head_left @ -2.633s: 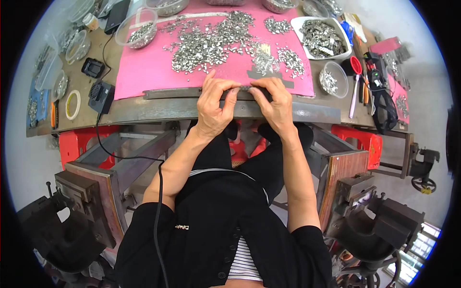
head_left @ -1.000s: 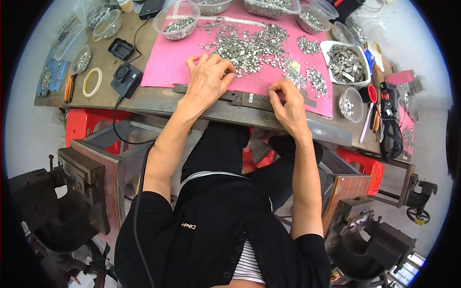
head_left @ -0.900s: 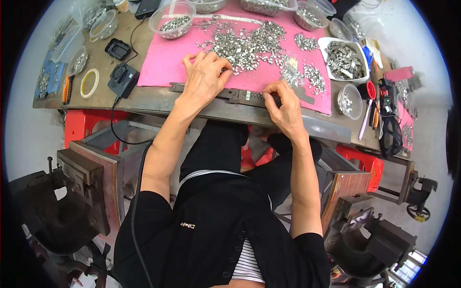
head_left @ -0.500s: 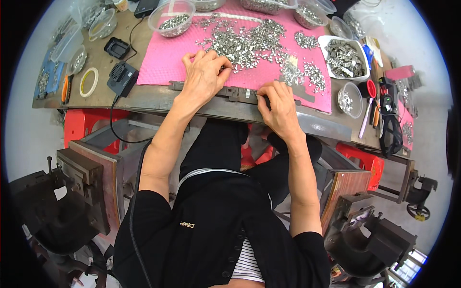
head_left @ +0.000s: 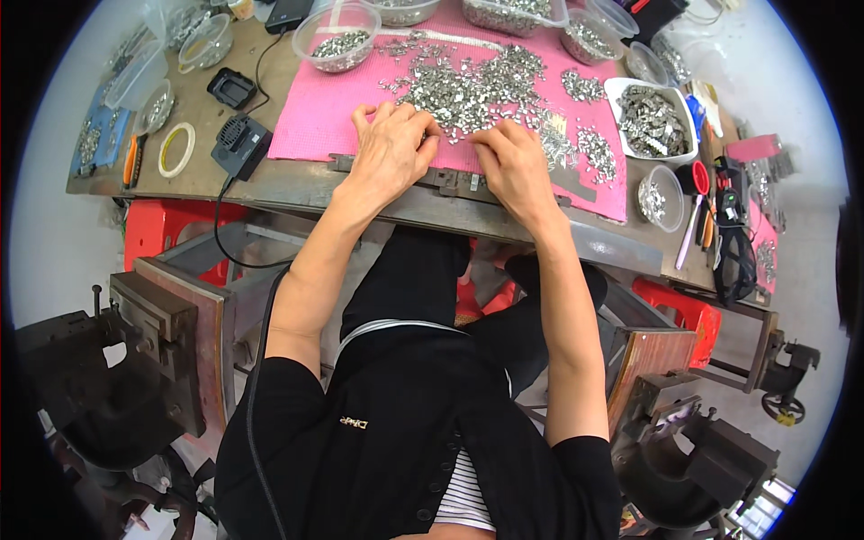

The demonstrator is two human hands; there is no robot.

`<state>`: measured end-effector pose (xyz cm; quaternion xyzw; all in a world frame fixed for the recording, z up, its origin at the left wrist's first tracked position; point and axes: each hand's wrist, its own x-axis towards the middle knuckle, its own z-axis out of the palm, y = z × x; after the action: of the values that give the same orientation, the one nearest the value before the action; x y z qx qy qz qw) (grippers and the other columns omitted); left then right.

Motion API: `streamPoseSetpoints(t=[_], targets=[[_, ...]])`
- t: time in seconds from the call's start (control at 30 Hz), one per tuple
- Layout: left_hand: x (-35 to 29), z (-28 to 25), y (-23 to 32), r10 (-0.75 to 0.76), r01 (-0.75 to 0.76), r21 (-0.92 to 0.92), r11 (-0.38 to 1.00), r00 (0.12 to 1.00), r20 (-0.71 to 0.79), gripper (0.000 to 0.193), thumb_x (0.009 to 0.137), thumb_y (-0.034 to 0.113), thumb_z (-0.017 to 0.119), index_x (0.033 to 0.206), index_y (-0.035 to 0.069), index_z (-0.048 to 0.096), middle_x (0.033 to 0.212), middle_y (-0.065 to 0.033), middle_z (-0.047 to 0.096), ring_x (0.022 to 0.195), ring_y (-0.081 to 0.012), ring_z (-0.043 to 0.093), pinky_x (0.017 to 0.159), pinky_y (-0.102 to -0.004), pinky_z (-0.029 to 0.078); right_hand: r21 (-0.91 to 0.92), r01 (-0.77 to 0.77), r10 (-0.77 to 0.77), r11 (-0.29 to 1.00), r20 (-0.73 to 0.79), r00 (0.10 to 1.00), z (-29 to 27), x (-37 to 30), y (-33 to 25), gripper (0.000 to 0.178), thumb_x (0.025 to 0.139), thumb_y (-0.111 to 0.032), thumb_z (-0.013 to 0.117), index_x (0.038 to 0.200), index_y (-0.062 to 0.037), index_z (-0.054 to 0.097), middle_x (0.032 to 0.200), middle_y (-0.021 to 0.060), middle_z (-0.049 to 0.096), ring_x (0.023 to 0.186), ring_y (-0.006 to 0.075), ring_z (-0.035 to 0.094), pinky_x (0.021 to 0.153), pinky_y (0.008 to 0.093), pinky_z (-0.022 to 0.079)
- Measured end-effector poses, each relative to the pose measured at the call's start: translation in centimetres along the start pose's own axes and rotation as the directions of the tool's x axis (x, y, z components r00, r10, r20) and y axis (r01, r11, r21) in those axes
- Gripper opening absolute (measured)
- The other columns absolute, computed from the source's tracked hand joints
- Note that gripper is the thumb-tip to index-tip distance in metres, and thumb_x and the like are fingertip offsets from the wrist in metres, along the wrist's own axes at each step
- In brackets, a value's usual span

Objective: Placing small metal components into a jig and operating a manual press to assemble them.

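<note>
A loose pile of small silvery metal pieces (head_left: 468, 85) covers the middle of a pink mat (head_left: 310, 117). At the pile's near left edge, my left hand (head_left: 389, 153) is curled, thumb and forefinger drawn together; whatever they pinch is too small to make out. My right hand (head_left: 517, 171) bends over the near side of the pile, its fingertips closed together, their contents hidden. Below and between both hands, a dark metal bar fixture (head_left: 445, 180) lies along the table's front edge, with a small bright piece (head_left: 474, 182) set on it.
Clear plastic bowls (head_left: 337, 45) of metal pieces stand at the back. To the right are a white tray (head_left: 652, 121) of linked metal parts and a round tub (head_left: 661, 198). A black device (head_left: 241, 144) with a cable and a tape roll (head_left: 176, 150) lie left.
My right hand has lifted off the bar fixture and moved up and left to the pile's edge. My left hand stays near the pile, its fingers shifted slightly. The view has tilted a little.
</note>
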<state>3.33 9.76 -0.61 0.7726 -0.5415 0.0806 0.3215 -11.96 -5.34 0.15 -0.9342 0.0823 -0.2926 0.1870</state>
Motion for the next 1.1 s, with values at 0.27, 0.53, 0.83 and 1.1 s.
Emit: streamPoseSetpoints(t=[0.27,0.53,0.83,1.1], targets=[[0.1,-0.3,-0.3,-0.028,0.031,-0.051,0.998,0.998,0.058,0.007,0.087,0.017,0.073,0.088,0.011,0.070,0.082,-0.0011,0.063,0.085,-0.0215,0.057,0.097,-0.0488,0.032,-0.118,0.040,-0.033,0.992,0.059,0.998,1.8,1.7,0.4,0.005,0.089,-0.009,0.068,0.093,-0.0060,0.067,0.089,0.0092,0.061,0.088,0.0277,0.061,0.081,0.0405,0.042],[-0.2,-0.8,1.2,0.073,-0.072,-0.151,0.986,0.997,0.001,0.005,0.085,0.014,0.072,0.087,0.010,0.069,0.081,-0.0023,0.062,0.088,-0.0229,0.059,0.095,-0.0462,0.035,0.039,-0.068,0.065,0.997,0.077,0.995,-1.8,-0.6,1.5,0.005,0.089,-0.007,0.067,0.093,-0.0059,0.064,0.087,0.0070,0.063,0.082,0.0269,0.062,0.080,0.0392,0.041],[-1.4,1.5,3.9,0.233,-0.229,-0.339,0.912,0.972,-0.030,0.015,0.080,0.007,0.072,0.093,0.004,0.065,0.091,-0.0093,0.062,0.087,-0.0280,0.060,0.087,-0.0404,0.045,0.121,-0.039,0.039,0.992,0.007,0.999,-1.3,-0.2,1.3,0.011,0.085,-0.003,0.071,0.096,-0.0027,0.073,0.080,0.0130,0.064,0.069,0.0298,0.064,0.062,0.0390,0.050],[-1.6,1.6,3.9,0.197,-0.201,-0.397,0.895,0.979,-0.051,0.015,0.079,0.004,0.072,0.091,0.002,0.063,0.091,-0.0119,0.060,0.088,-0.0297,0.060,0.084,-0.0401,0.048,0.105,-0.035,0.023,0.994,0.120,0.993,0.1,1.0,0.8,0.009,0.087,-0.013,0.069,0.094,-0.0100,0.074,0.085,0.0077,0.062,0.082,0.0273,0.062,0.082,0.0405,0.041]])
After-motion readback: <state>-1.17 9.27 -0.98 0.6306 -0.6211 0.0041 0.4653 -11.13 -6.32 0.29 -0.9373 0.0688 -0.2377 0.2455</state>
